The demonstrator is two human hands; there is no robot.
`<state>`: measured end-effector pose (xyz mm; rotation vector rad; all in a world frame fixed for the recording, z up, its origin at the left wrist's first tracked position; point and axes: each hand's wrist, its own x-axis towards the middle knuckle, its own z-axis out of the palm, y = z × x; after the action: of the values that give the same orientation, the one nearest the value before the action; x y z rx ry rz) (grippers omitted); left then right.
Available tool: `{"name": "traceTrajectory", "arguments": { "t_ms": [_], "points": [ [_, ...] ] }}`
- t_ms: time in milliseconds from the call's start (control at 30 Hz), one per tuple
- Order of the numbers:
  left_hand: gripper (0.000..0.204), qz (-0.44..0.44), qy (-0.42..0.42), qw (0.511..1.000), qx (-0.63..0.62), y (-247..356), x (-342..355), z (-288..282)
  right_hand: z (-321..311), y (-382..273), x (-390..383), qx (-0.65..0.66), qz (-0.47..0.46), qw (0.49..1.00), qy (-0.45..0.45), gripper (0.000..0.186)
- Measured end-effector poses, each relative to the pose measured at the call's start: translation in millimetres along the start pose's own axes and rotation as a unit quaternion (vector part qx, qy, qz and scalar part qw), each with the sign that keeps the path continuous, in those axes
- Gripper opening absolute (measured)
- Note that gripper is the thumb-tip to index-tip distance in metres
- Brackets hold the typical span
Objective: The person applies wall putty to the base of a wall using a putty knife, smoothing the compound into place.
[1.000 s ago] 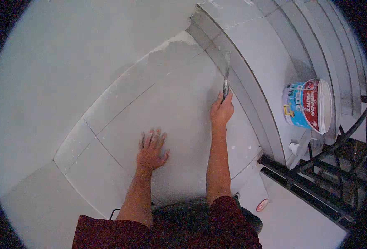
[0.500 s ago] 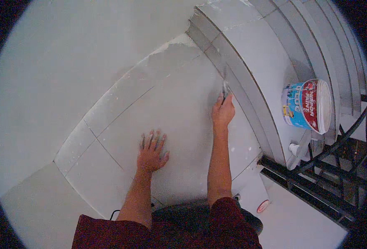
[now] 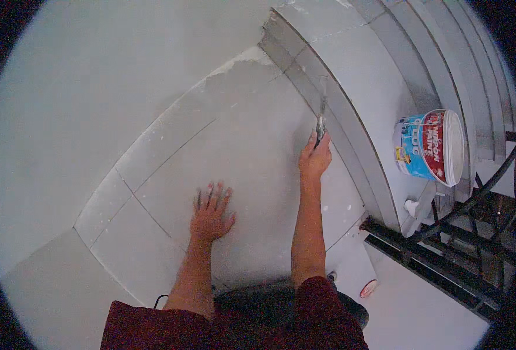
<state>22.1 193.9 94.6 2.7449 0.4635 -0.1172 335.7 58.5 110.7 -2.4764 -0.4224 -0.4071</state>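
Head camera footage, looking down, showed a person's two bare hands over a pale tiled floor (image 3: 252, 146), with forearms reaching up from dark red sleeves (image 3: 156, 324). The right hand (image 3: 316, 157) was closed around the handle of a slim scraper-like tool (image 3: 321, 125), fingers wrapped about its lower end. The tool lay near the foot of a curved step (image 3: 337, 105), its length pointing away from the person; the far end was thin and blurred, so whether it touched the tile or the step could not be told. The left hand (image 3: 212, 219) held nothing: it was palm down with the fingers spread wide, apparently flat on the floor, well apart from the tool. To the right, a blue, red and white paint bucket (image 3: 427, 146) sat on the step, its white end toward the right of the view. Below it, a small white object (image 3: 411, 206) lay near a black metal railing (image 3: 468, 204). A round red-and-white piece (image 3: 368, 288) lay nearer the person, to the right of the right forearm.
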Motion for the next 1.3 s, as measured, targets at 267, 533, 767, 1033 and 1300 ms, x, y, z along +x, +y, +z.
{"name": "traceTrajectory", "arguments": {
  "t_ms": [267, 533, 767, 1033, 1300],
  "points": [
    [0.079, 0.009, 0.020, 1.000, -0.009, -0.8, -0.3, 1.1, -0.4, -5.1, 0.4, -0.015, 0.001, 1.000, -0.018, 0.031],
    [0.074, 0.013, 0.033, 0.999, -0.008, 0.0, 0.2, -3.7, -0.3, -6.2, 3.4, -0.012, 0.017, 0.999, -0.048, 0.036],
    [0.077, 0.013, 0.006, 1.000, -0.010, -2.0, -0.8, 0.7, -2.4, -7.9, 3.1, -0.017, 0.003, 1.000, -0.017, 0.036],
    [0.076, -0.004, 0.009, 1.000, -0.014, 1.0, -1.1, -0.2, 7.5, 2.3, 0.4, -0.010, -0.005, 1.000, -0.012, 0.040],
    [0.074, 0.009, 0.034, 0.999, -0.011, 0.1, 0.4, 2.7, 4.0, -3.5, -0.5, -0.004, 0.040, 0.999, -0.026, 0.037]
  ]
}}
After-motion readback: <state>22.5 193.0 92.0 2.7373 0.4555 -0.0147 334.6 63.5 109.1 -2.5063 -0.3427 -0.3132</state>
